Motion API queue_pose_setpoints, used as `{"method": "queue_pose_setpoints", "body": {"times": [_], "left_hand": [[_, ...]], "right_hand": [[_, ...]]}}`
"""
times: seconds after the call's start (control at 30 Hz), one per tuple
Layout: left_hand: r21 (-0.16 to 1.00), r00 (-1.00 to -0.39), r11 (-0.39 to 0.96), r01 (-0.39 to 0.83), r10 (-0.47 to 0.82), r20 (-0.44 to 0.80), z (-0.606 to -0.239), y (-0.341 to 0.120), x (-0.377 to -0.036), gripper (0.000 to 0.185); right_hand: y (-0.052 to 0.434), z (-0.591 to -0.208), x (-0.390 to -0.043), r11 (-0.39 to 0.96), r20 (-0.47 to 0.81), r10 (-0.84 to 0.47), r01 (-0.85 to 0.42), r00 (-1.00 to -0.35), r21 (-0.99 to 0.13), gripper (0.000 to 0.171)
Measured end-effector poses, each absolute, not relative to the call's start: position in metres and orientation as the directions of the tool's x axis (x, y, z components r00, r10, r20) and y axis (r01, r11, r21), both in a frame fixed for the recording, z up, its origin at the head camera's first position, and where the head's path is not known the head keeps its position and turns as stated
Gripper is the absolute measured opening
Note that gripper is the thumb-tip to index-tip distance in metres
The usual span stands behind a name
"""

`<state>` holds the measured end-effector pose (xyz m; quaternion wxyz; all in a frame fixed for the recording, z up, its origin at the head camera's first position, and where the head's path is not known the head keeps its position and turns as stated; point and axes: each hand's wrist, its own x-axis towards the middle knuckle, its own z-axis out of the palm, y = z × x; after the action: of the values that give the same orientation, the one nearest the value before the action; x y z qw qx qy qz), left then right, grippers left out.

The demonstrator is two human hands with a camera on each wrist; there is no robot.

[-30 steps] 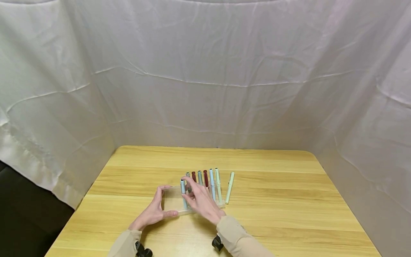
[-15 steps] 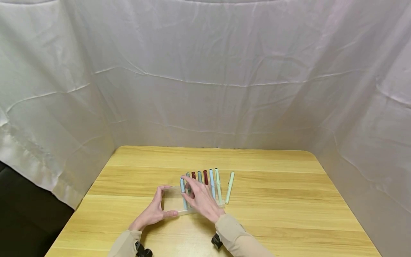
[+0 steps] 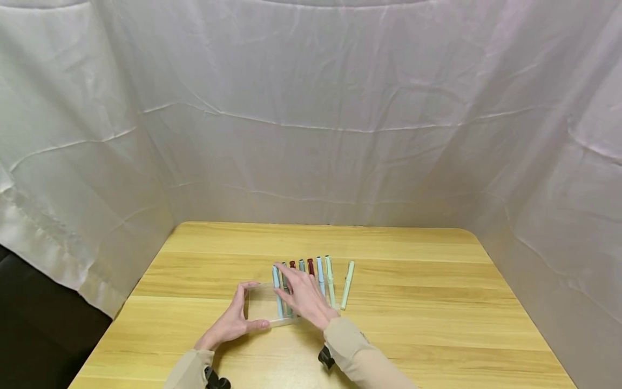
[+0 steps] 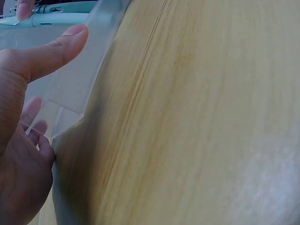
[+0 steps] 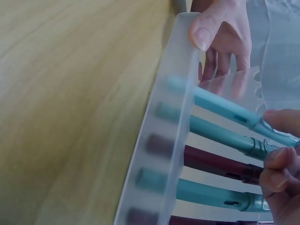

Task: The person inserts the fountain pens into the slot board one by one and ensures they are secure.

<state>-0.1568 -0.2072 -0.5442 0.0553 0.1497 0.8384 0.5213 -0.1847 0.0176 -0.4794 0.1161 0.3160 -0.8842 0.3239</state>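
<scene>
- head view looks forward and down from above the table (image 3: 413, 281), far enough to take in both hands and the white cloth (image 3: 311, 108) behind.
- left wrist view sits very close, low beside the clear tray (image 4: 75, 89).
- right wrist view, equally close, looks along the tray's front wall (image 5: 164, 140); all three share it.
</scene>
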Motion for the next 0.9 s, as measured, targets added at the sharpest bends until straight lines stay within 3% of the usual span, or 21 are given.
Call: {"method": "queue_pose_setpoints", "body": {"times": [0.47,0.9], "left_hand": [[0.892,-0.950,0.409,0.193,0.305,0.066,-0.5450,-0.2070,-0.1568,0.095],[0.891,-0.954,0.416,0.183,0.294,0.059,-0.5451,-0.2063,-0.1569,0.095]], "right_hand": [[0.0170,-0.4763,-0.1866,0.652,0.348,-0.488,-0.599,-0.800,-0.464,0.060],[0.0158,-0.4776,-0.1873,0.668,0.365,-0.486,-0.607,-0.794,-0.430,0.061]]}}
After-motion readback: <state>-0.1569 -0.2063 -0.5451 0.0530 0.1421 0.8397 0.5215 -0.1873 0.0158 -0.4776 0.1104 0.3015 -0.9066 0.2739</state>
